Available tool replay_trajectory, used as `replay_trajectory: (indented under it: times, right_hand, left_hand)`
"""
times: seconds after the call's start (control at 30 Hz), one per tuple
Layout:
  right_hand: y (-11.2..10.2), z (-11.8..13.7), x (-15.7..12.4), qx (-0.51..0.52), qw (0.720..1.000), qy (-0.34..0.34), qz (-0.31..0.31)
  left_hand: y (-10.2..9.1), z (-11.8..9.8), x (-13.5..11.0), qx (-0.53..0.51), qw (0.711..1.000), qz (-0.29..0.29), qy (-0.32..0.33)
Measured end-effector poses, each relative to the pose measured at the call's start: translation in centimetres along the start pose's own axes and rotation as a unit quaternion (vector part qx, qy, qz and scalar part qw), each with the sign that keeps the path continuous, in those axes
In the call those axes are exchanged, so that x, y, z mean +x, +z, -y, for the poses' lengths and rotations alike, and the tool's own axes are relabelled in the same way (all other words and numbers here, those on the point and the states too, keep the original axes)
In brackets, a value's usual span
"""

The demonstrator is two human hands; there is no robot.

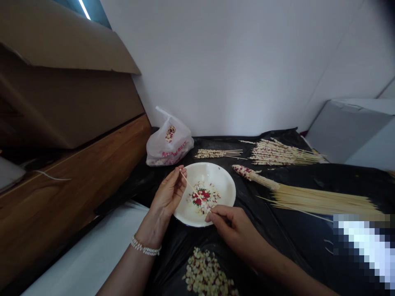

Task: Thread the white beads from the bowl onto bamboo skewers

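A thin wooden skewer (pixel 190 185) slants down over the white bowl (pixel 226 181), its upper end between the fingertips of my left hand (pixel 170 190). That hand is closed in a pinch at the bowl's left edge and wears a beaded bracelet. My right hand (pixel 230 222) pinches thumb and forefinger together over the bowl's near right rim, close to the skewer's lower end. What sits in that pinch is too small to make out. Pale and dark red kernel-like pieces (pixel 212 195) lie in the bowl, around a red flower print on its bottom.
A pile of kernel-like pieces (pixel 206 273) lies on the black sheet in front. Behind are a tied plastic bag (pixel 169 142) and threaded skewers (pixel 210 153). To the right lie more threaded skewers (pixel 271 152) and a bundle of bare sticks (pixel 324 199). A cardboard box (pixel 68 98) stands left.
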State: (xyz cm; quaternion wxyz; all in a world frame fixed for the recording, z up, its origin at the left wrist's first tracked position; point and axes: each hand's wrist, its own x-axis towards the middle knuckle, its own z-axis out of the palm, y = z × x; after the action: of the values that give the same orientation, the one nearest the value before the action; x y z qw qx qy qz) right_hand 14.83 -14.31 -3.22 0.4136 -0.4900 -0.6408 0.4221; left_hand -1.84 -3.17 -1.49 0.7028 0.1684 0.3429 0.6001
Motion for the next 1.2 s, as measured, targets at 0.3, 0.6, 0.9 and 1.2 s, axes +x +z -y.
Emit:
replay_trajectory:
  times: [0.3, 0.6, 0.9, 1.2]
  right_hand:
    - [-0.11, 0.17, -0.05, 0.007, 1.000, 0.001, 0.000]
    - [0.03, -0.11, 0.04, 0.007, 1.000, 0.005, -0.007]
    - [-0.04, -0.27, 0.05, -0.010, 1.000, -0.020, -0.006]
    - [-0.05, -0.36, 0.07, 0.001, 1.000, -0.017, -0.014]
  left_hand:
    - [-0.13, 0.04, 0.00, -0.001, 1.000, 0.009, -0.005]
    - [-0.31, 0.06, 0.11, -0.015, 0.999, 0.016, -0.027]
    - [0.22, 0.01, -0.42, -0.051, 0.994, 0.017, -0.100]
    - [0.18, -0.15, -0.59, 0.010, 0.993, 0.037, -0.114]
